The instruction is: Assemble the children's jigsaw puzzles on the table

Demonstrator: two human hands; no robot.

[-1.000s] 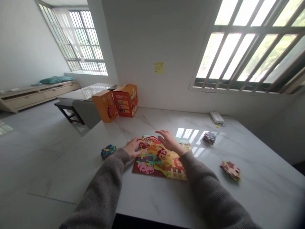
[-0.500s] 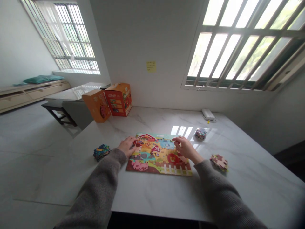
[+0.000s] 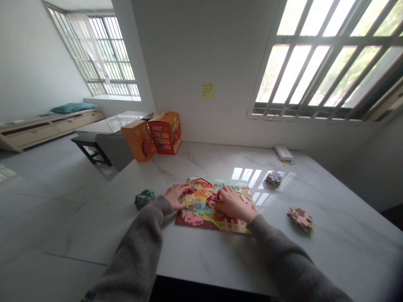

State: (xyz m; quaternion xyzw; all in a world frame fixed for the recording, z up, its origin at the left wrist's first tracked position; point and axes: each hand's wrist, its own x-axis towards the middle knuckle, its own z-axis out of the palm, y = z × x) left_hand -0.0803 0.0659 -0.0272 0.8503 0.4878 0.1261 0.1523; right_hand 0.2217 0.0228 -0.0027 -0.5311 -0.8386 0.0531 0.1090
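A colourful farm picture puzzle (image 3: 201, 220) lies flat on the white marbled table (image 3: 208, 256). At its left edge rests my left hand (image 3: 176, 196), thumb and fingers apart and nothing seen between them. My right hand (image 3: 232, 203) is over the middle of the puzzle, fingertips bent down beside the red barn piece (image 3: 213, 199); whether it pinches something is too small to tell. Stacks of loose pieces sit around: a dark one (image 3: 145, 199) to the left, one at the right rear (image 3: 273, 179), and a brown and pink one (image 3: 300, 219) to the right.
Two orange-red boxes, one (image 3: 139, 140) beside the other (image 3: 165, 133), stand at the table's back left. A white device with a cable (image 3: 283, 153) lies at the back right. A yellow note (image 3: 208, 90) is on the wall.
My right hand has moved left and down from the puzzle's upper right to its middle, by the barn piece. My left hand stays at the left edge. The view has shifted slightly.
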